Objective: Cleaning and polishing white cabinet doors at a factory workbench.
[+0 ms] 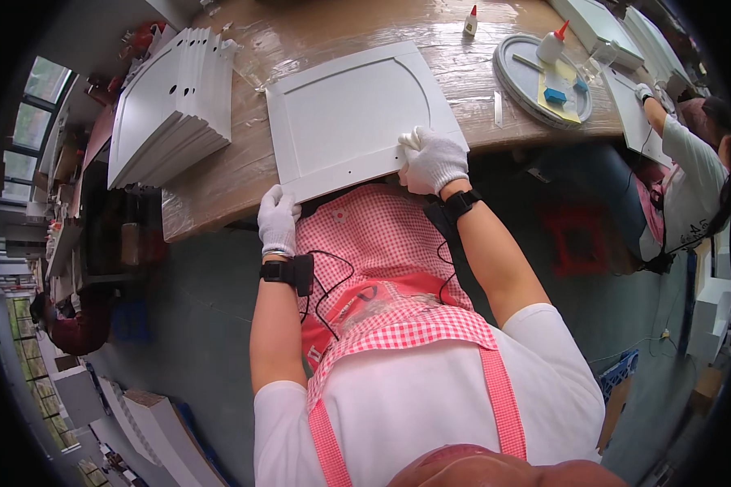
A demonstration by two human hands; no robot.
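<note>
Head view, white panel (353,114): lies face up on the table (455,89), in front of the person, its near edge reaching the table's near edge; 1 recessed field with an arched side
Left hand (278,219): white-gloved, closed narrow on the panel's near left corner
Right hand (432,161): white-gloved, fingers bunched over the near edge toward the right corner; cannot tell whether they grip the panel or something small
Left of panel: 1 stack of white panels (166,118), standing on edge, dark holes showing
Right of panel: 1 thin white strip (498,109), then 1 round grey lid (504,61) bearing a red-tipped bottle (551,47), a yellow sheet (566,113) and 2 blue blocks (555,96)
Far edge: 1 smaller red-capped bottle (470,24), upright
Far right: 1 co-worker (694,162), gloved hand at another white board (625,109)
</note>
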